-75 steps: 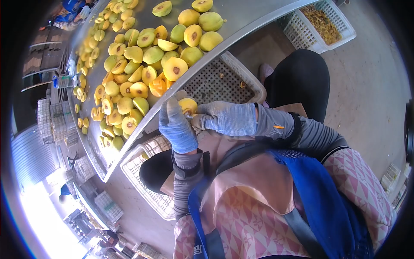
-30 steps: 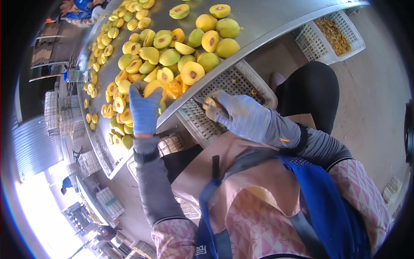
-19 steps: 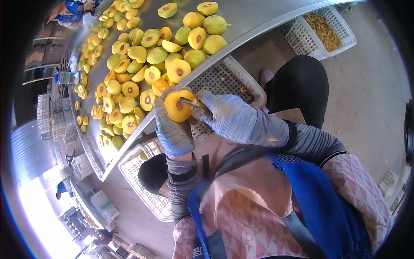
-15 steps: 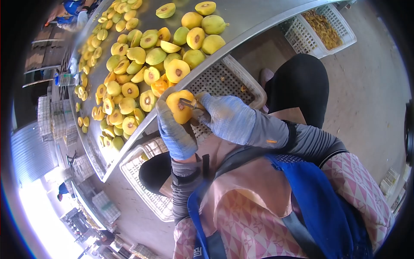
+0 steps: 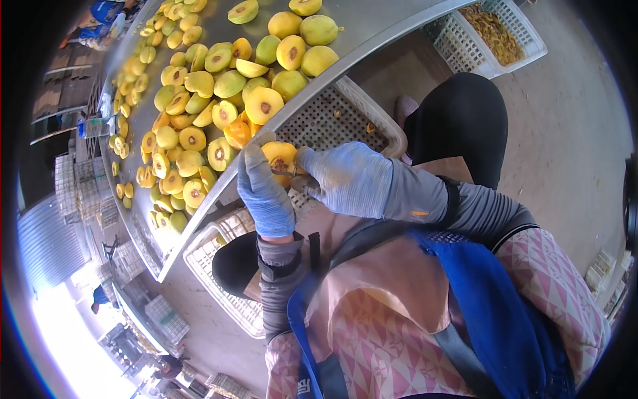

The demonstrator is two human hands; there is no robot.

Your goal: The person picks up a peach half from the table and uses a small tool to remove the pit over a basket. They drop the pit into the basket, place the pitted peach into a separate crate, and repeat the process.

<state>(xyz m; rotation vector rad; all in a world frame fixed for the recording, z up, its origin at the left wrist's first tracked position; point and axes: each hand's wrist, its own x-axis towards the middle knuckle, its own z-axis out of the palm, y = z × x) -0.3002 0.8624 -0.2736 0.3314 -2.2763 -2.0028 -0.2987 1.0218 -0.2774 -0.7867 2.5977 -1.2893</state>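
My left hand, in a blue-grey knit glove, is closed around a yellow peach half with its cut face showing. The pit area in the middle looks dark red and ragged. My right hand, gloved alike, grips a pitting tool whose thin metal tip lies against the cut face; its handle is mostly hidden by the fingers. Just beyond my left hand, orange peach pieces rest at the edge of the metal table. Many halved peaches are spread over it, most with pits in.
Below the table edge stands a perforated crate with a few scraps. Another white crate holds brown pits or scraps at the upper right. A third white crate stands by my left knee. Another person is at the table's far end.
The tool's tip has moved from the upper part of the pit area to its lower edge, and the middle looks more cut. The peach half has turned slightly in my left hand.
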